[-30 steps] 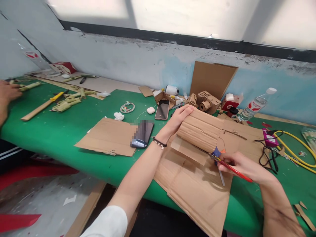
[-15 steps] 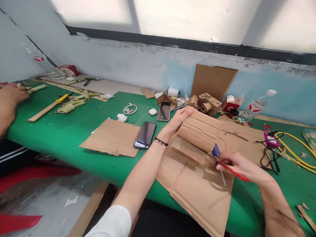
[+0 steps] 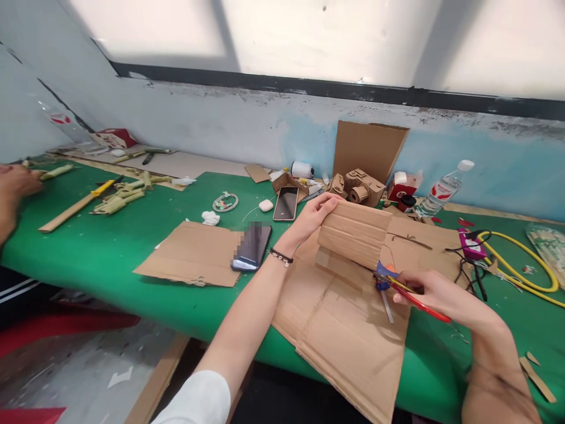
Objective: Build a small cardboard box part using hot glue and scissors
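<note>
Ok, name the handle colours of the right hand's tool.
Red and yellow handles, best seen in the head view.

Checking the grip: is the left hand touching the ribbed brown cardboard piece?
Touching: the head view shows the left hand holding the ribbed brown cardboard piece by its upper corner.

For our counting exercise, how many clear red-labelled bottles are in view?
2. The right bottle is beyond the right hand; the left bottle is at the far left, beside a red box. Others may be hidden.
</note>
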`<state>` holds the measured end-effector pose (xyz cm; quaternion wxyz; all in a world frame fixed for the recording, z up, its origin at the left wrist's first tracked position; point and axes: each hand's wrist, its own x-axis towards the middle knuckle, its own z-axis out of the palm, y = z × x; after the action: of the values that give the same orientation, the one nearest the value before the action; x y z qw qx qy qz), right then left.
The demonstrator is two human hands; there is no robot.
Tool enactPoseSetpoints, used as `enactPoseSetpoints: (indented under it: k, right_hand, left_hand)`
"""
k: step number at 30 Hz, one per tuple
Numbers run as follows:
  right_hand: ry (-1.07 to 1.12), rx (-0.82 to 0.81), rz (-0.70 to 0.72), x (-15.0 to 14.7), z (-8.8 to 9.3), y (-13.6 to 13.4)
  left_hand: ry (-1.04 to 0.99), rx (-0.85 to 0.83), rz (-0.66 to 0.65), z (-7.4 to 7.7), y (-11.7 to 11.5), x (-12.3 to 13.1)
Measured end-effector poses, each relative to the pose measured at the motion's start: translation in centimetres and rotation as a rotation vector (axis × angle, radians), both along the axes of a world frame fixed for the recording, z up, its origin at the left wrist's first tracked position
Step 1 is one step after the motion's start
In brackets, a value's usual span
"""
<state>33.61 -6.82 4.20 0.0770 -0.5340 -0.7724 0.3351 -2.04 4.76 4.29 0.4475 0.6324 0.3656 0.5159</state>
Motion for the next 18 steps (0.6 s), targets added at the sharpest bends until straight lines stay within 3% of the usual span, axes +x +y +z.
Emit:
enactPoseSetpoints:
  k: [9,18]
  right_hand:
    - [0.02,-0.103,0.01,1.6,0.5,-0.2]
    - [-0.004,-0.089,0.004,1.7,1.4,-0.6]
  left_hand:
    - [0.049,0.039,-0.011,-0.7,-0.2,1.1]
    - [0.027,-0.01,0.014,-1.0,-0.4,2.1]
